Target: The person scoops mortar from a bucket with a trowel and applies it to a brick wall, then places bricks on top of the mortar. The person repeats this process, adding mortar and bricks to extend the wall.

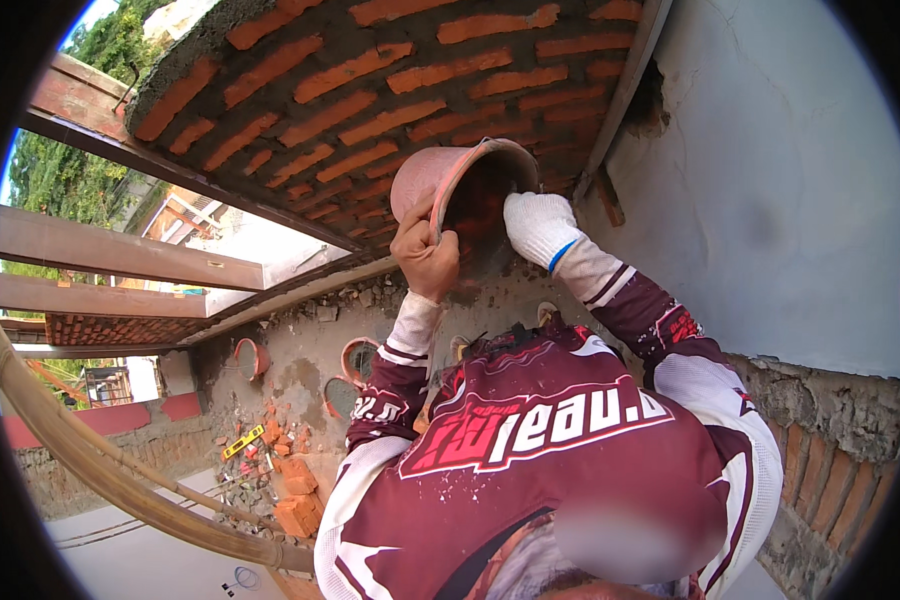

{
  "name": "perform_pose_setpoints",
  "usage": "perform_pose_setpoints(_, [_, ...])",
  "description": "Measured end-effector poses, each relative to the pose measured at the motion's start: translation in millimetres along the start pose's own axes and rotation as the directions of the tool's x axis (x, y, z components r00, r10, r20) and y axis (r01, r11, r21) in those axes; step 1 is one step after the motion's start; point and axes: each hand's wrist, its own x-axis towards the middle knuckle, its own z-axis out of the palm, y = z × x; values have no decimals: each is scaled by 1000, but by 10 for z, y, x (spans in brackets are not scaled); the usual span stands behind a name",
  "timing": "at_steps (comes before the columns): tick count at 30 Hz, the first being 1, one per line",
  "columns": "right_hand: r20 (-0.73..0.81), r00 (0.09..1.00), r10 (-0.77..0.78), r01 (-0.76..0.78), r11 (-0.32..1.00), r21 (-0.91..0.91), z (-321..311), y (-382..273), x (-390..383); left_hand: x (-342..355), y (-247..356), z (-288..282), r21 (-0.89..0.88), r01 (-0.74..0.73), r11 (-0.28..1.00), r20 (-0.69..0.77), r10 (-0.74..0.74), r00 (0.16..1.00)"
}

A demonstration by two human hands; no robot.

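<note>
Head view: where is the bucket (417, 182) found, and how is it held?

At the upper middle of the frame, against the backdrop of the curved brickwork (400, 80). It is tipped on its side, with its mouth turned toward the right and the lower part of the frame. Its left side is gripped by the bare left hand (430, 260): the fingers are wrapped over the outer wall, and the thumb is pressed near the lip.

Why might it be gripped there?

A firm hold is probably given by the rim, with the wall pinched between fingers and thumb. By the tilt, the inside seems to be made easy to reach from the other side.

And the gloved right hand (540, 226)?

It is placed at the right of the mouth, with the fingers curled inward. Whether the rim or something inside is pinched cannot be told, as the fingertips are hidden. The glove is perhaps worn against rough material.

What is seen at the lower left?

Loose bricks (298, 512) are piled near a yellow level (243, 441). Farther up, at the middle left, more buckets (262, 358) are set on the floor, apparently out of the way.
</note>
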Motion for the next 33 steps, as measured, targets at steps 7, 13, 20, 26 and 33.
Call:
perform_pose_setpoints(7, [369,883,-290,70,858,508,192,64,-119,-26,90,12,-46,-1,999,124,7,992])
perform_pose_setpoints(13, [464,757,-460,-378,270,885,62,255,-307,-58,-219,-76,-88,288,954,55,-284,957])
perform_pose_setpoints(20, [385,842,-378,-347,167,923,-822,696,-338,-312,-639,-199,-289,687,666,-174,-743,647])
perform_pose_setpoints(26, [12,997,-83,10,260,965,-2298,1252,-243,-749,-834,-350,-481,711,514,-230,-856,463])
perform_pose_setpoints(33, [-423,902,86,-18,987,161,-3595,1465,221,-1097,-1131,-554,-642,652,403,-193,-908,372])
